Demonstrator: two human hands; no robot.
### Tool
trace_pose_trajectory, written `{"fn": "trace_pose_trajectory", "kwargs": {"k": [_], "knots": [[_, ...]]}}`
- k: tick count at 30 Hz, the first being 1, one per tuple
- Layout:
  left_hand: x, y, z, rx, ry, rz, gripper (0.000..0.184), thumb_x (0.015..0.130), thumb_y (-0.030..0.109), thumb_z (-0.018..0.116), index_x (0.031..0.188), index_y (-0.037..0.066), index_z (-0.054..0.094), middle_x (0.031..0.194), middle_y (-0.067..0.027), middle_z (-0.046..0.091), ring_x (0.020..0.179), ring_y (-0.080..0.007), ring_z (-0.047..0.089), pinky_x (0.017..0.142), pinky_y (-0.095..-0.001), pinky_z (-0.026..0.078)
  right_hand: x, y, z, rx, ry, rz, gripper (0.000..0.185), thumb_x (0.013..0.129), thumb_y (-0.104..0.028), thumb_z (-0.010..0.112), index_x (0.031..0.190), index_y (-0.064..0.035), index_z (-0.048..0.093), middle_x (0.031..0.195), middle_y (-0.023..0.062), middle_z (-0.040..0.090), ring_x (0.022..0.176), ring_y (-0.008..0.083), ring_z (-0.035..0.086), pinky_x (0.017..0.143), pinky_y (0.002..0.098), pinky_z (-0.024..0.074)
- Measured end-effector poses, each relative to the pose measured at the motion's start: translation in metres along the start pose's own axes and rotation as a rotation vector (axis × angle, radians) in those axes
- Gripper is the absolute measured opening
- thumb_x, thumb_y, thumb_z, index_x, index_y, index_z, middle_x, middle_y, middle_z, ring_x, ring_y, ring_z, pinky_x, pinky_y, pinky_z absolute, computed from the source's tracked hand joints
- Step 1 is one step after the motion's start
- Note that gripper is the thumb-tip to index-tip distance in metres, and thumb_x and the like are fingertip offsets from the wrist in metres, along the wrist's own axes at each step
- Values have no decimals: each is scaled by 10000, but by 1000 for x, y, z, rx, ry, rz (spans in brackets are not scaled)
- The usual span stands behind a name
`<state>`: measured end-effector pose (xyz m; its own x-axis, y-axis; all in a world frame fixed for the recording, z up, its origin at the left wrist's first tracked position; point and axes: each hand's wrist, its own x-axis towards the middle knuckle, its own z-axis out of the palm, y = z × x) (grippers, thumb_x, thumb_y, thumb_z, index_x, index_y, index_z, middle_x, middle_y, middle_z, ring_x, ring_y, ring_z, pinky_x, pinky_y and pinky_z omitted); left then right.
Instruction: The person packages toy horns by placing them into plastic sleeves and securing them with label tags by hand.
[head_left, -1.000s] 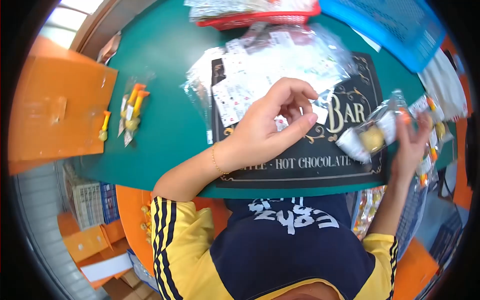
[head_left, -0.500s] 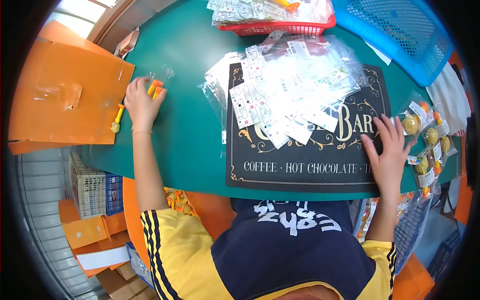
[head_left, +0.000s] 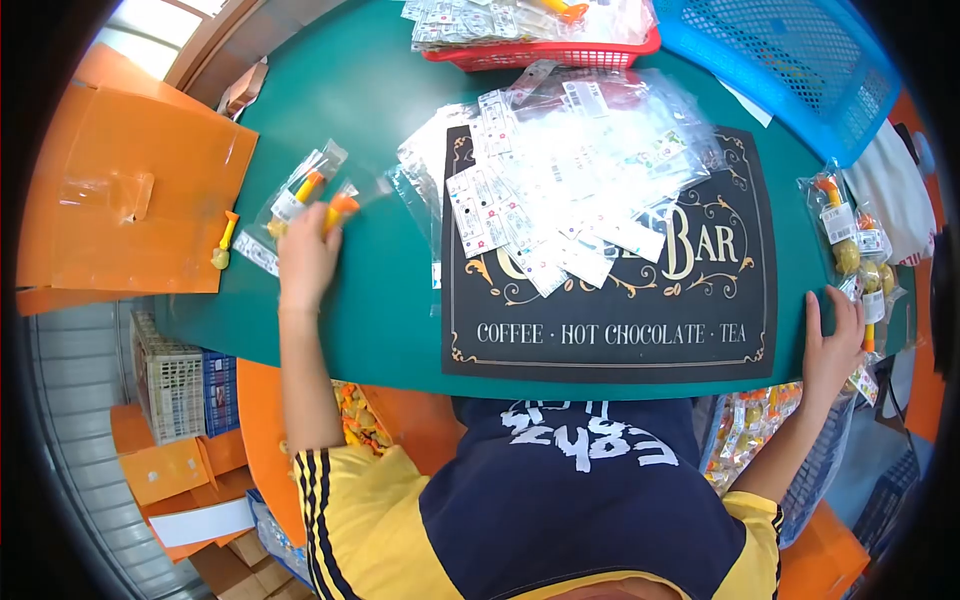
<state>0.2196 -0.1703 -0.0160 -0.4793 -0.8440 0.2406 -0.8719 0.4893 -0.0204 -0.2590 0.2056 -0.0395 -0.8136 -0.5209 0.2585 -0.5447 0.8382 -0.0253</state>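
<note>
On the left, my left hand (head_left: 306, 262) has its fingers closed around a bagged yellow-and-orange toy (head_left: 342, 207), whose flared orange end sticks out past the fingertips. Right behind that hand lies another bagged toy (head_left: 301, 193) with a white label. One loose toy (head_left: 224, 242), with a round yellow end and an orange tip, rests by the orange box. At the right table edge, my right hand (head_left: 836, 345) has thumb and fingers apart, against or just beside several bagged toys (head_left: 846, 250). Whether its fingertips touch a bag I cannot tell.
A pile of clear bags with printed cards (head_left: 590, 170) covers part of a black mat (head_left: 610, 350). Behind it stand a red basket (head_left: 560, 56) and a blue basket (head_left: 850, 140). An orange box (head_left: 130, 200) stands left; an orange bin (head_left: 415, 425) of loose toys sits below.
My left hand has moved nearer and slightly right, and a bagged toy now shows behind it. My right hand has gone from the mat rightward and nearer, and the bagged toys there have shifted.
</note>
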Motion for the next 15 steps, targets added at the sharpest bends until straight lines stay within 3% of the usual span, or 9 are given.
{"fn": "trace_pose_trajectory", "kwargs": {"k": [3,4,6,7,8,10,12,14,15], "knots": [[-37,66,-24,25,-89,41,228,847,178,600,1037,63,551,1018,-103,614,944,-291,577,780,-396,411,-3,2,3,8,183,-125,327,875,-389,621,1130,-184,626,1238,1,584,1311,254,400,1009,594,254],[-50,84,-28,16,-29,72,232,855,198,607,1036,62,556,1000,-87,615,927,-270,578,780,-382,407,-4,-2,0,1,178,-125,327,875,-389,621,1130,-184,626,1238,1,584,1311,254,400,1009,594,254],[-69,116,-38,-64,101,124,312,842,166,630,1133,77,561,1010,-51,624,879,-243,571,765,-360,400,-5,-22,-13,108,291,-243,277,866,-329,647,1081,-155,645,1208,5,603,1293,270,419,1006,508,293],[-74,128,-43,-97,128,143,363,835,162,637,1178,79,551,1020,-55,621,876,-239,566,761,-357,396,-5,-33,-20,203,304,-310,252,837,-227,692,1058,-115,647,1171,44,615,1244,289,466,1002,429,332],[-78,139,-48,-130,156,164,416,829,159,645,1224,81,541,1029,-58,618,873,-234,560,757,-355,392,-8,-47,-25,195,305,-308,252,837,-227,692,1058,-115,647,1171,44,615,1244,289,466,1002,429,332],[-86,161,-59,-181,146,207,457,825,166,649,1257,80,526,1043,-64,609,882,-230,553,757,-354,387,-21,-76,-31,683,193,-446,268,811,-146,716,1058,-72,643,1117,79,626,1136,267,546,934,353,403],[-90,186,-59,-248,121,313,557,813,185,660,1328,68,481,1103,-80,576,913,-222,531,758,-353,376,-45,-101,-33,1155,-239,-332,312,787,-82,725,1081,-45,628,1082,93,624,998,198,598,856,298,447],[-90,215,-54,-277,-4,351,579,814,190,656,1341,52,461,1153,-79,553,937,-225,524,779,-353,375,-65,-127,-42,1552,-625,-211,330,804,-43,681,1122,-16,600,1098,69,605,957,131,588,846,256,456],[-89,225,-49,-296,-43,395,588,817,197,654,1348,47,451,1165,-80,545,944,-223,521,789,-350,375,-71,-134,-41,1573,-653,-203,345,801,-54,691,1129,-22,593,1098,67,602,946,126,586,826,256,455]]}}
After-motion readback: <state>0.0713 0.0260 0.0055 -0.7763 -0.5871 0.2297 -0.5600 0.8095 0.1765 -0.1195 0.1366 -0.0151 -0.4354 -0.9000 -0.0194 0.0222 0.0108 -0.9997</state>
